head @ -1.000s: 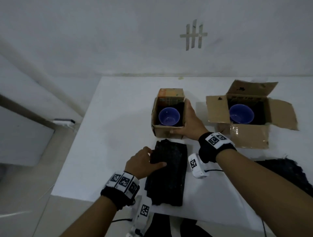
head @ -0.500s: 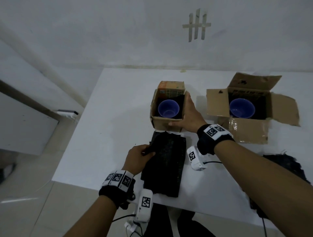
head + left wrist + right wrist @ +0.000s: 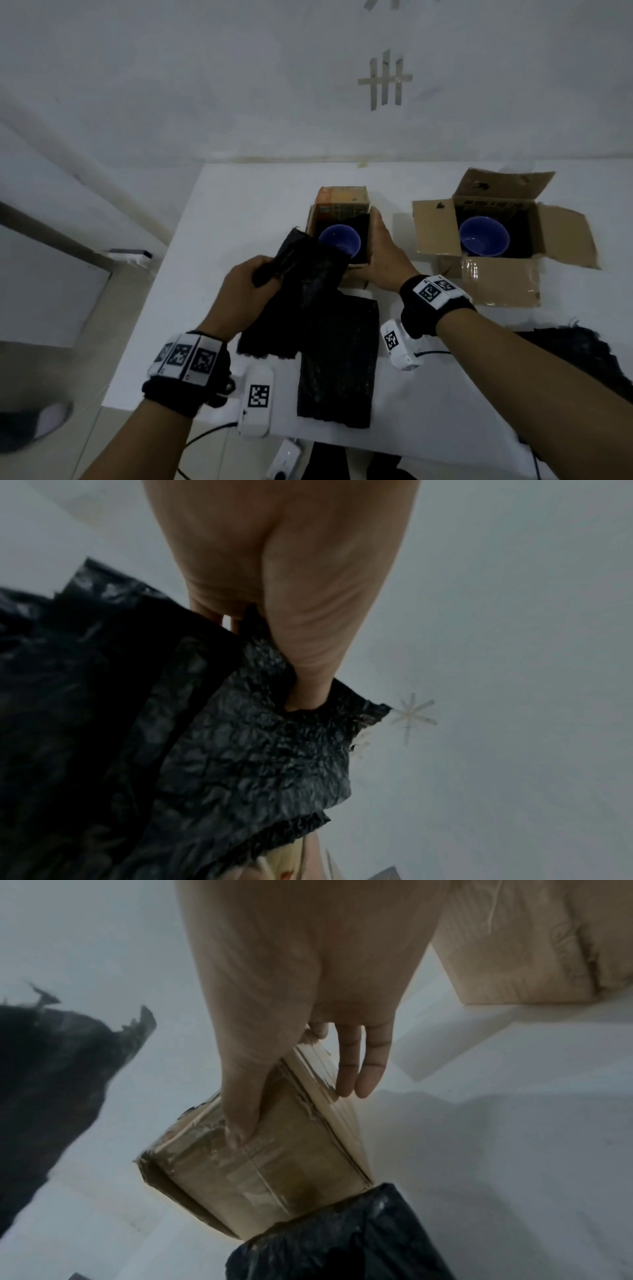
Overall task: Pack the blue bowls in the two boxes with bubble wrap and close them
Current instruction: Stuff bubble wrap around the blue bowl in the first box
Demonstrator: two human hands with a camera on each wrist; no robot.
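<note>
A small cardboard box (image 3: 342, 205) stands open on the white table (image 3: 239, 205) with a blue bowl (image 3: 337, 238) inside. My right hand (image 3: 380, 253) holds the box's right near corner, thumb on its front face (image 3: 274, 1164) and fingers (image 3: 352, 1069) along the side. My left hand (image 3: 253, 284) grips a sheet of black bubble wrap (image 3: 301, 294), lifted so its far end overlaps the box's left near edge; the pinch on the bubble wrap (image 3: 257, 750) shows in the left wrist view. A larger open box (image 3: 496, 284) to the right holds a second blue bowl (image 3: 483, 236).
Another black bubble wrap sheet (image 3: 339, 363) lies flat on the table in front of the small box. More black wrap (image 3: 582, 353) sits at the right near edge. The wall runs just behind the boxes. The table's left edge drops to the floor.
My left hand has picked a bubble wrap sheet off the pile and raised it toward the small box. My right hand has stayed on the box.
</note>
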